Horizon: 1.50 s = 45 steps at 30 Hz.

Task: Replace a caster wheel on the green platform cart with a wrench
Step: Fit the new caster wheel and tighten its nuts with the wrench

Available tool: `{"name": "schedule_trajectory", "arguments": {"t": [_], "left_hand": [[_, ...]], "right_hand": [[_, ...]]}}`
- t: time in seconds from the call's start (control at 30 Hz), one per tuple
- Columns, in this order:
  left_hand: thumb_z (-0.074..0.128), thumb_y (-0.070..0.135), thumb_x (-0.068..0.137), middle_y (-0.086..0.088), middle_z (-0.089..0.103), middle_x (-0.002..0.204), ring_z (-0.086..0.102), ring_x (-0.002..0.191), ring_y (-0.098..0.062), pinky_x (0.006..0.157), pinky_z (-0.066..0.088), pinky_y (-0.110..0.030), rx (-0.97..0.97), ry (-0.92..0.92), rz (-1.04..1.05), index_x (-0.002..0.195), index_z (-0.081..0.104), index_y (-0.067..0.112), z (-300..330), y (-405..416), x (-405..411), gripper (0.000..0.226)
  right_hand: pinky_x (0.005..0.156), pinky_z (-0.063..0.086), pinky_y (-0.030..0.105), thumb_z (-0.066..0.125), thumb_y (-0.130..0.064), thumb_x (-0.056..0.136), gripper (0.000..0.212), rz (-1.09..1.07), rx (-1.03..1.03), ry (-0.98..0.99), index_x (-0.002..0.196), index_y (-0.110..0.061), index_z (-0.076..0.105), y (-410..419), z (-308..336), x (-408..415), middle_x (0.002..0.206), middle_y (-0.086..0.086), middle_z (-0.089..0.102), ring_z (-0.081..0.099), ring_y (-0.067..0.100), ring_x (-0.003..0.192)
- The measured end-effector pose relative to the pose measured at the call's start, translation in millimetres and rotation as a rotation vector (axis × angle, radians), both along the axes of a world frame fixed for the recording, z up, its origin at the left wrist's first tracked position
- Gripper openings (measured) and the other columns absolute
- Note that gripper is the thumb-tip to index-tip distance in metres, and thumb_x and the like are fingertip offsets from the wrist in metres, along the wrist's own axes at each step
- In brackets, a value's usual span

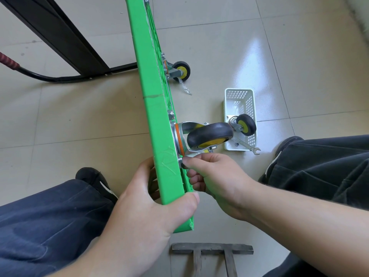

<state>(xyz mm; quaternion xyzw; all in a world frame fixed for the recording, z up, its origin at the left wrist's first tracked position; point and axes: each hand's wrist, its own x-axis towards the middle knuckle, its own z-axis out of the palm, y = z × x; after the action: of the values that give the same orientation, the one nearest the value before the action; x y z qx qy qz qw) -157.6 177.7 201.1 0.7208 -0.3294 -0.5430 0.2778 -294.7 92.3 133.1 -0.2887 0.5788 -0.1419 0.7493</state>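
- Green platform cart (154,116): a flat, smooth-painted deck tipped on its edge on the tiled floor (79,116), with scuffs near the lower corner.
- Left hand (143,208): its grip wraps the deck's near corner, thumb over the edge, fingers behind.
- Right hand (215,182): its grip is pinched, fingertips on a small metal nut (180,159) at the caster's mounting plate (thread detail too small to judge).
- Mounted caster wheel (209,134): black rubber tyre, yellow hub, bright steel fork, orange ring at the swivel.
- Far caster (179,71): same make, fixed further along the deck.
- White perforated plastic basket (238,100): rectangular, just right of the cart, holding a loose caster (246,124) and a steel wrench (245,145) whose open end overhangs the rim.
- Open floor lies beyond the basket; the person's knees flank both hands.
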Motion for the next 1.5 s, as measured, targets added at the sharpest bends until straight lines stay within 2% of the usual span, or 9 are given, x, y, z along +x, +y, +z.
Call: {"name": "schedule_trajectory", "arguments": {"t": [0.13, 0.33, 0.43, 0.5, 0.67, 0.9, 1.07, 1.33, 1.5], "left_hand": [[0.077, 0.04, 0.063, 0.026, 0.076, 0.104, 0.073, 0.093, 0.004, 0.078, 0.056, -0.023, 0.001, 0.014, -0.005, 0.115, 0.062, 0.048, 0.7, -0.6, -1.0, 0.055], [0.077, 0.04, 0.063, 0.024, 0.076, 0.104, 0.073, 0.093, 0.003, 0.073, 0.059, -0.019, -0.011, 0.017, -0.01, 0.116, 0.061, 0.047, -0.5, -0.8, 0.3, 0.056], [0.078, 0.048, 0.06, 0.023, 0.076, 0.106, 0.073, 0.096, 0.001, 0.078, 0.059, -0.025, -0.005, 0.018, -0.02, 0.116, 0.06, 0.052, -1.0, -0.9, 0.9, 0.059], [0.076, 0.054, 0.056, 0.022, 0.075, 0.107, 0.073, 0.097, 0.0, 0.08, 0.058, -0.028, -0.006, 0.007, -0.022, 0.115, 0.059, 0.055, -1.3, -1.1, 0.9, 0.062], [0.077, 0.047, 0.062, 0.025, 0.075, 0.104, 0.072, 0.091, 0.004, 0.075, 0.056, -0.021, 0.0, -0.018, -0.014, 0.113, 0.059, 0.053, 0.0, -0.4, 0.1, 0.055], [0.078, 0.04, 0.063, 0.021, 0.076, 0.104, 0.074, 0.091, 0.0, 0.079, 0.058, -0.028, -0.002, 0.012, -0.002, 0.115, 0.061, 0.046, -0.7, -0.3, -0.9, 0.055], [0.078, 0.037, 0.064, 0.022, 0.077, 0.103, 0.074, 0.093, 0.001, 0.073, 0.06, -0.02, -0.009, 0.036, -0.002, 0.115, 0.062, 0.043, -2.2, -0.8, -0.9, 0.054], [0.077, 0.052, 0.054, 0.017, 0.077, 0.106, 0.075, 0.096, -0.006, 0.083, 0.061, -0.038, -0.025, 0.028, -0.013, 0.111, 0.061, 0.054, -2.8, -0.4, -0.9, 0.059], [0.078, 0.046, 0.058, 0.019, 0.077, 0.103, 0.074, 0.093, -0.003, 0.081, 0.06, -0.034, -0.028, 0.01, -0.002, 0.11, 0.061, 0.053, -2.0, -1.0, -1.6, 0.055]], "right_hand": [[0.061, 0.045, 0.025, 0.074, -0.025, 0.093, 0.018, -0.003, 0.025, -0.012, 0.094, -0.007, 0.069, 0.1, -1.7, 1.2, 0.075, 0.006, 0.055, 0.048, 0.015, 0.064], [0.063, 0.043, 0.024, 0.07, -0.011, 0.095, 0.005, -0.087, 0.074, -0.139, 0.097, -0.007, 0.071, 1.2, 0.1, 1.8, 0.08, 0.005, 0.057, 0.048, 0.012, 0.063], [0.06, 0.042, 0.023, 0.073, -0.013, 0.093, 0.008, -0.103, 0.092, -0.146, 0.097, -0.007, 0.07, 1.5, 0.1, 1.5, 0.081, 0.007, 0.057, 0.047, 0.01, 0.061], [0.059, 0.044, 0.021, 0.075, -0.012, 0.091, 0.009, -0.11, 0.1, -0.144, 0.096, -0.006, 0.07, 0.8, -0.1, 0.6, 0.076, 0.005, 0.058, 0.049, 0.009, 0.059], [0.056, 0.052, 0.019, 0.067, 0.0, 0.092, 0.004, -0.131, 0.107, -0.159, 0.091, -0.003, 0.07, -1.8, 3.1, -2.4, 0.073, 0.009, 0.066, 0.059, 0.012, 0.057], [0.054, 0.047, 0.023, 0.07, -0.019, 0.095, 0.014, -0.055, 0.101, -0.059, 0.094, -0.006, 0.066, -2.4, 3.3, -0.5, 0.068, 0.007, 0.063, 0.055, 0.014, 0.055], [0.056, 0.042, 0.024, 0.072, -0.022, 0.094, 0.019, -0.052, 0.062, -0.037, 0.094, -0.004, 0.068, -1.6, -1.2, 0.8, 0.069, 0.008, 0.056, 0.048, 0.014, 0.056], [0.066, 0.049, 0.023, 0.071, -0.007, 0.093, 0.008, -0.1, 0.067, -0.16, 0.098, -0.001, 0.074, 1.9, -3.8, 0.0, 0.085, 0.012, 0.066, 0.055, 0.014, 0.066], [0.062, 0.052, 0.024, 0.073, -0.004, 0.09, 0.006, -0.141, 0.052, -0.106, 0.094, -0.007, 0.071, 4.3, -5.5, -3.8, 0.08, 0.008, 0.065, 0.057, 0.014, 0.061]]}}
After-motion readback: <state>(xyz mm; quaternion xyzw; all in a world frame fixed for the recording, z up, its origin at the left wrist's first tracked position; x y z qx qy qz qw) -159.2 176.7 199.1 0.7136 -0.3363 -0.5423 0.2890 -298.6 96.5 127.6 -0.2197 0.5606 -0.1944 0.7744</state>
